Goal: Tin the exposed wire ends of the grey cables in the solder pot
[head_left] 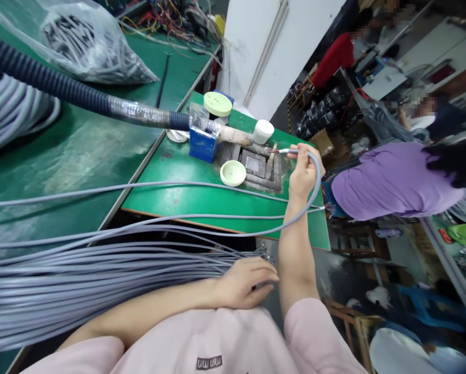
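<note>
A grey cable (314,192) is pinched in the fingers of my right hand (303,169), its stripped end with thin bare wires pointing left. That end hovers over the right side of a sooty square pot (255,163) with a shiny grey surface, like a solder pot. A pale stick (271,162) leans in the pot. My left hand (250,283) lies low before my body, its fingers loosely bent and apart from the thumb. It holds nothing visible and rests beside a thick bundle of grey cables (119,275). Two more cables (201,184) cross the green table.
A pale green dish (233,173), a white cup (263,131) and a green-lidded jar (217,104) stand around the pot. A dark hose (139,111) reaches over a blue block (202,144). A bag of cables (88,47) lies at upper left. A person in purple (388,182) sits at right.
</note>
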{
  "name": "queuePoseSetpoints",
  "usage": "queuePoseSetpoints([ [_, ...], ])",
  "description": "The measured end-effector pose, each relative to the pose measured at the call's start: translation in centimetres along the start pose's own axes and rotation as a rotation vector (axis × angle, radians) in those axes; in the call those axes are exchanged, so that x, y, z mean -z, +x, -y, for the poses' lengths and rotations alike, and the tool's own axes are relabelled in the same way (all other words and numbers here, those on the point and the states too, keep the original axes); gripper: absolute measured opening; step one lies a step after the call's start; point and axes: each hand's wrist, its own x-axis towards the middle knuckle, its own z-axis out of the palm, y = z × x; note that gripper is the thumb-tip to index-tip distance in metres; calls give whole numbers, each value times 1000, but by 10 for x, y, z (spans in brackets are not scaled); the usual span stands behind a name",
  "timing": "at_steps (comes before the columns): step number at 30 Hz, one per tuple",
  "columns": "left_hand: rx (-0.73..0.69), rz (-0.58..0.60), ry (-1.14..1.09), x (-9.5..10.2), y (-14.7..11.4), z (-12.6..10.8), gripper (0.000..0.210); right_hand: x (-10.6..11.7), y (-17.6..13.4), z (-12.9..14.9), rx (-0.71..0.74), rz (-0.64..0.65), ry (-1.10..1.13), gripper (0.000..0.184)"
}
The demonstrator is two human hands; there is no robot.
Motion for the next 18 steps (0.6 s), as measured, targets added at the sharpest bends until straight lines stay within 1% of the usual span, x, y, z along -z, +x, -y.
queuePoseSetpoints([
  [3, 228, 195, -149, -7, -10, 2, 56, 10, 3, -7, -33, -110, 73, 49],
  [4, 263, 248, -192, -8, -14, 2, 63, 15, 5, -10, -54, -126, 108, 52],
  [5, 278, 298, -233, -9, -18, 3, 65, 20, 7, -15, -81, -130, 147, 54],
  [6, 286, 351, -278, -10, -21, 3, 62, 26, 8, -20, -110, -129, 188, 55],
  [9, 310, 523, -437, -14, -31, 2, 36, 41, 9, -37, -185, -146, 301, 55],
  [10, 324, 548, -464, -15, -32, 2, 30, 44, 7, -42, -206, -159, 335, 56],
  [11, 340, 537, -465, -16, -33, 2, 29, 46, 5, -46, -228, -171, 368, 56],
  [12, 359, 482, -444, -16, -33, 2, 32, 47, 3, -49, -255, -183, 400, 56],
  [13, 378, 391, -408, -16, -32, 2, 40, 46, 0, -51, -287, -197, 429, 55],
  [15, 392, 226, -338, -15, -30, 2, 65, 43, -6, -53, -358, -245, 478, 51],
  [16, 378, 195, -323, -14, -28, 3, 73, 41, -9, -54, -391, -274, 499, 48],
  [17, 360, 204, -317, -14, -28, 3, 75, 40, -12, -54, -421, -299, 520, 46],
  [18, 345, 242, -319, -13, -28, 2, 74, 38, -15, -55, -444, -314, 537, 43],
])
